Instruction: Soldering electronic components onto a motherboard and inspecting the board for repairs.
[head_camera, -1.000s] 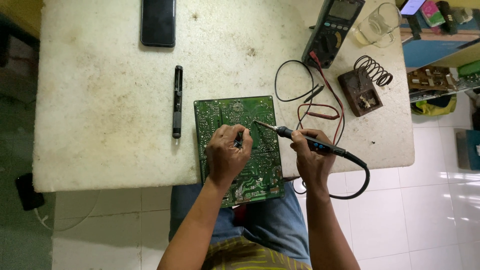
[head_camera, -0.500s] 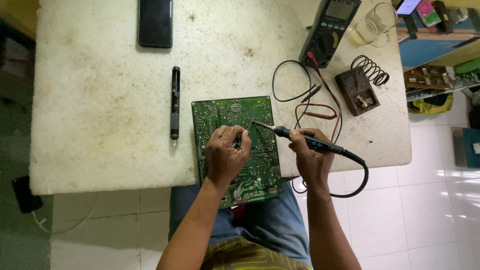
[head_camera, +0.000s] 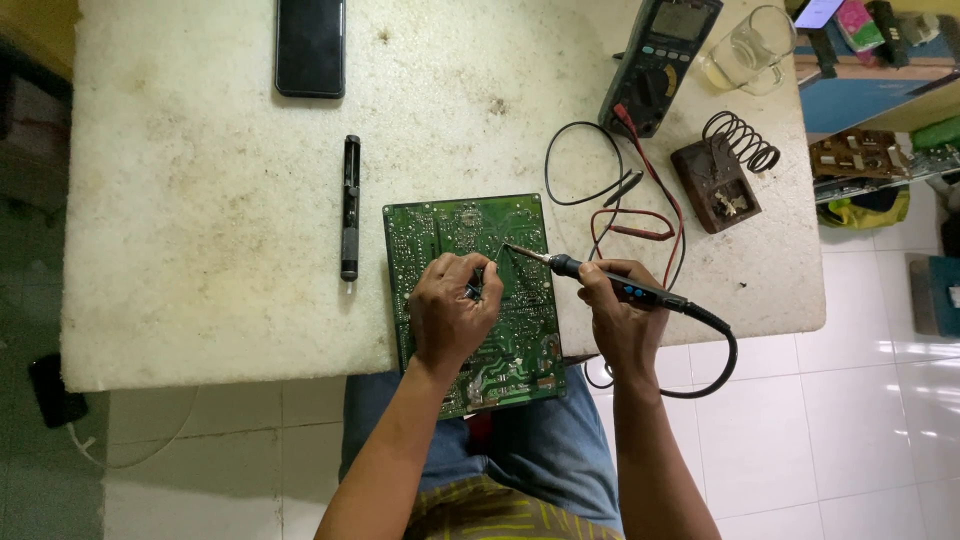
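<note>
A green circuit board lies at the near edge of a white table, hanging partly over my lap. My left hand rests on the board's middle, fingers closed around a small dark tool that is mostly hidden. My right hand grips a black soldering iron. Its thin tip touches the board just beyond my left fingers. The iron's cord loops down off the table edge.
A black desoldering pump lies left of the board. A black phone sits at the far edge. A multimeter with red and black leads, a brown iron stand with a coil and a glass mug stand at right.
Both hands stay on the board in nearly the same pose. The view has shifted slightly; the iron tip remains at the same spot.
</note>
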